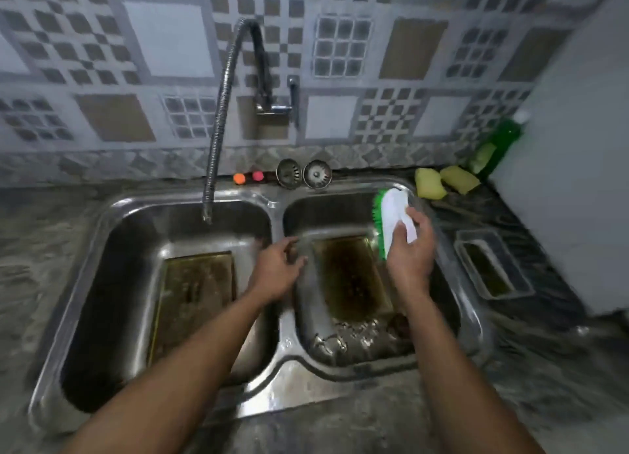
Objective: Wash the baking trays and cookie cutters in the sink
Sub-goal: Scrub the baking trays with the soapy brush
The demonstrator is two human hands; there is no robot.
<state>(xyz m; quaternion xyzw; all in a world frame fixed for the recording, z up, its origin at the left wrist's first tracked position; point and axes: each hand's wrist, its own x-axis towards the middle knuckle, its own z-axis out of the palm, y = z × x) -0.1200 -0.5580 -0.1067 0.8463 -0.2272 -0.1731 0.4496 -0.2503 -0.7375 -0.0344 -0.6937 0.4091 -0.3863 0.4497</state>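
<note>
Baking tray [350, 276] blurred; left hand [277, 266] grip unclear.

Dim, bluish indoor light leaves both basins of the sink [272, 378] in shadow, its steel rim glinting. Motion blur softens everything; wide-angle distortion bows the tiled wall [170, 45].

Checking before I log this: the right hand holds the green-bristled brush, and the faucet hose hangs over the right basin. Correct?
One slip: in the head view the faucet hose hangs over the left basin, not the right. The right hand does hold the green-bristled brush.
</note>
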